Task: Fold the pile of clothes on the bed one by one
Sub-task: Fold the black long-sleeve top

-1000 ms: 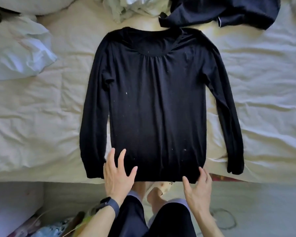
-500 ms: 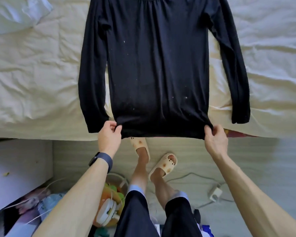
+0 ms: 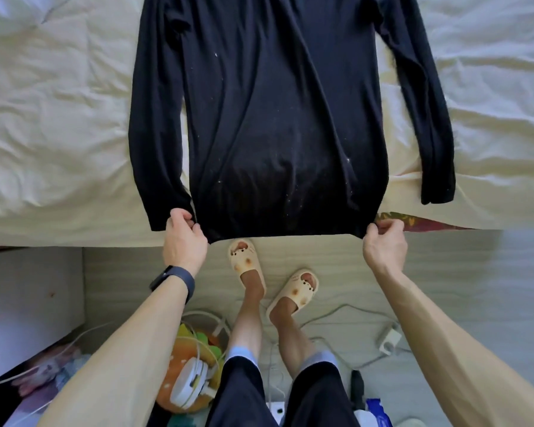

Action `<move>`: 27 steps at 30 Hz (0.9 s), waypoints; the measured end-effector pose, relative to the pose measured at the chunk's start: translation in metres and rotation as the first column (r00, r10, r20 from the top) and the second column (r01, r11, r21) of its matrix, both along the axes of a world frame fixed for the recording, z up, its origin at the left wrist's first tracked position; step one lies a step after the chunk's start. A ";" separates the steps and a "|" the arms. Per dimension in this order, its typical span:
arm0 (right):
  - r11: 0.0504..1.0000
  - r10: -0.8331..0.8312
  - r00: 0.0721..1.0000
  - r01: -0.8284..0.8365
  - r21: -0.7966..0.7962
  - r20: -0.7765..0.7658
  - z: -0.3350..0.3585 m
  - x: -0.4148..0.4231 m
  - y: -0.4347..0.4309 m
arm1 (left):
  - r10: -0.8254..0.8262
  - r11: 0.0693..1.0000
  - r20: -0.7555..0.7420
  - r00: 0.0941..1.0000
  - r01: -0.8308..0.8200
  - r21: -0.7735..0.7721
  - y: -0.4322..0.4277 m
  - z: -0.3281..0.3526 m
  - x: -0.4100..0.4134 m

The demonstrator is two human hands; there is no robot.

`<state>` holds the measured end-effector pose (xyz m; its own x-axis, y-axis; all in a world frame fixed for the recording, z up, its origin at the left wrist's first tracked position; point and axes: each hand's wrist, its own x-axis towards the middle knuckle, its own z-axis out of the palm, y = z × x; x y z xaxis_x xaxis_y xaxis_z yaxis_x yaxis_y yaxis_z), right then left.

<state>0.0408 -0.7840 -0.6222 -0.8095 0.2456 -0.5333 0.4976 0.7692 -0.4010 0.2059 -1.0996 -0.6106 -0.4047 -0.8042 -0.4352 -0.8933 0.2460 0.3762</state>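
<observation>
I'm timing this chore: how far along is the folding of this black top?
Done: the black top lies spread out on the bed, sleeves out to each side. In hand: the left hand and right hand each pinch a bottom corner of its hem. Left: no fold is made yet. No other clothes show here, so the pile cannot be judged.

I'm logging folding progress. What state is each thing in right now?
Black long-sleeved knit top: unfolded, spread out, sleeves at its sides, hem stretched between both hands.
Left hand: pinches the hem's left corner.
Right hand: pinches the hem's right corner.
Cream bedsheet: wrinkled, under the top.
Cream slippers: worn on both feet.
</observation>
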 end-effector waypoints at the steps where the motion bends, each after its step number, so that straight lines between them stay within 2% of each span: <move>1: 0.999 0.038 0.998 -0.037 0.033 -0.057 0.002 0.006 -0.002 | -0.047 0.997 0.010 0.999 0.048 -0.065 0.006 0.000 0.001; 3: 0.969 0.238 0.956 -0.221 0.111 -0.174 0.005 0.020 -0.003 | -0.234 0.955 0.020 0.972 0.234 -0.183 0.020 -0.002 0.006; 5: 0.853 0.517 0.831 -0.483 0.197 -0.206 0.006 0.033 -0.006 | -0.416 0.876 0.067 0.907 0.419 -0.237 0.031 -0.006 0.011; 7: 0.733 0.677 0.713 -0.630 0.255 -0.185 0.001 0.038 -0.010 | -0.493 0.829 0.146 0.858 0.514 -0.219 0.038 -0.016 0.012; 8: 0.704 0.707 0.685 -0.655 0.276 -0.176 -0.003 0.036 -0.012 | -0.498 0.823 0.182 0.848 0.528 -0.211 0.039 -0.022 0.010; 12: 0.694 0.713 0.682 -0.656 0.295 -0.161 -0.019 0.019 -0.019 | -0.460 0.843 0.195 0.866 0.495 -0.209 0.038 -0.035 0.001; 14: 0.691 0.720 0.680 -0.685 0.231 -0.139 -0.023 0.016 -0.014 | -0.496 0.831 0.178 0.850 0.524 -0.187 0.033 -0.034 0.003; 18: 0.774 0.630 0.760 -0.632 0.043 -0.162 -0.016 0.021 0.000 | -0.563 0.808 0.105 0.820 0.573 -0.135 0.015 -0.023 0.020; 22: 0.796 0.592 0.780 -0.605 -0.001 -0.204 0.000 0.025 0.013 | -0.626 0.765 0.096 0.774 0.633 -0.118 -0.003 -0.006 0.029; 24: 0.808 0.574 0.787 -0.590 -0.002 -0.225 0.009 0.025 0.022 | -0.570 0.807 0.077 0.818 0.575 -0.131 -0.008 0.002 0.032; 27: 0.846 0.525 0.810 -0.531 0.055 -0.260 0.022 0.025 0.031 | -0.377 0.917 0.052 0.925 0.381 -0.119 -0.010 0.016 0.033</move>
